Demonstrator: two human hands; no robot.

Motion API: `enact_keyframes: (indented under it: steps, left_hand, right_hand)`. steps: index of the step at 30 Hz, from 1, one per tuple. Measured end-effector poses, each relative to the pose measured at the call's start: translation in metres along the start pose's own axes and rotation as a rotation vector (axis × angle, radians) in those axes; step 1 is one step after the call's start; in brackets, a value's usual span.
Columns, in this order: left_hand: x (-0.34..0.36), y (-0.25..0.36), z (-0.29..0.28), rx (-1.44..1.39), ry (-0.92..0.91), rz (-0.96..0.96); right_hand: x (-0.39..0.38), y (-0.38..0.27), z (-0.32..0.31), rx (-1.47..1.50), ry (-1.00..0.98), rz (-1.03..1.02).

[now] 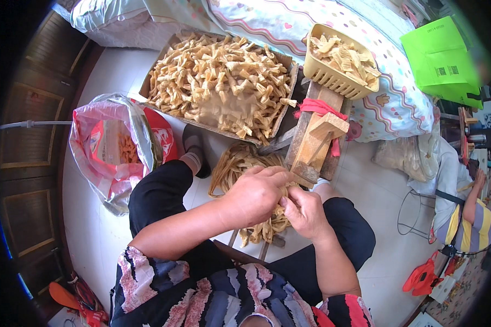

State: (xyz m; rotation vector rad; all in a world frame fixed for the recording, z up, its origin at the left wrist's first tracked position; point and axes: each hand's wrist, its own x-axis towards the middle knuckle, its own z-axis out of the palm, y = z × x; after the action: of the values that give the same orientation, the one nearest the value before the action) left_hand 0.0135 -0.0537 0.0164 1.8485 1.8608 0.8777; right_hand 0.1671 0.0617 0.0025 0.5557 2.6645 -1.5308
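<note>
My left hand (256, 197) is closed over long, pale tan strips (234, 166) between my knees, its fingers reaching across to the wooden stand's near end. Close beside it, my right hand (305, 213) pinches the same strips with thumb and fingers. What lies between the fingertips is mostly hidden by the hands. More of the strips (264, 231) hang in a bundle below, over the bars of a low frame. The wooden stand (305, 155) has a small angled block on top and red cloth (323, 107) tied round it.
Beyond my feet, a cardboard box (196, 123) brims with knotted tan pieces (213, 73). A yellow plastic basket (338, 82) of flat pieces rests at the stand's far end. At left stands an open plastic bag (84, 147); a bed is behind. Another person (463, 218) sits at right.
</note>
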Motion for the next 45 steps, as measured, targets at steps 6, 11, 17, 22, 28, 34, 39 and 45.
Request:
enact_keyframes:
  steps: [6,11,17,22,28,34,39,45]
  left_hand:
    - [0.004,-0.002,-0.027,-0.616,0.154,-0.058]
    - [-0.002,-0.007,-0.028,-0.861,0.284,-0.225]
    - [0.001,-0.011,-0.025,-1.042,0.010,-0.668]
    - [0.003,0.003,-0.014,-1.174,-0.113,-0.636]
    - [0.008,0.018,-0.014,-1.134,-0.040,-0.588]
    - [-0.003,0.012,-0.014,-1.232,0.162,-0.693]
    - [0.005,0.021,-0.023,-1.067,0.201,-0.451]
    - [-0.002,0.061,-0.038,-0.778,0.301,0.389]
  right_hand:
    - [-0.004,-0.002,0.006,1.008,-0.081,0.284]
    - [-0.012,0.001,0.001,1.220,-0.303,0.244]
    - [-0.009,0.007,0.001,1.136,-0.002,0.241]
    - [-0.014,0.006,0.000,0.873,0.098,0.177]
    - [-0.013,-0.003,-0.005,0.702,0.244,0.106]
    - [-0.017,-0.004,-0.012,0.689,0.223,0.121]
    - [-0.018,-0.004,-0.020,0.717,0.232,0.122]
    - [-0.023,-0.023,-0.030,0.931,-0.010,-0.602]
